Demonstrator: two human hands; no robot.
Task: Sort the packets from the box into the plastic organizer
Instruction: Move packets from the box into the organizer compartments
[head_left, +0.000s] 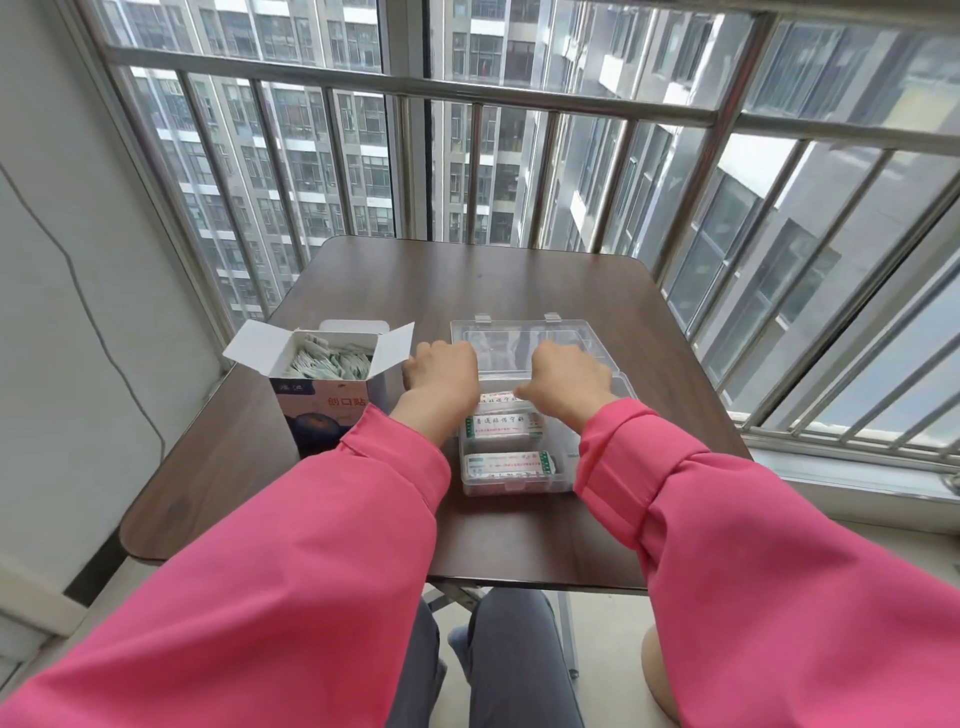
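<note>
A clear plastic organizer (519, 483) lies open on the dark table, its lid (524, 335) flat behind it. White packets with green print fill the near compartment (509, 464) and the middle one (503, 426). Another packet (498, 399) with red print sits in the far compartment under my hands. My left hand (441, 376) hovers with curled fingers at the organizer's far left corner; what it holds is hidden. My right hand (563, 384) reaches over the far compartment, fingers bent down toward the packet. An open white and blue box (324, 400) full of packets (332, 364) stands to the left.
The brown table (311, 493) sits against a window with metal railing bars (467, 88). A white wall runs along the left. My grey-trousered knees (509, 660) are under the table's near edge.
</note>
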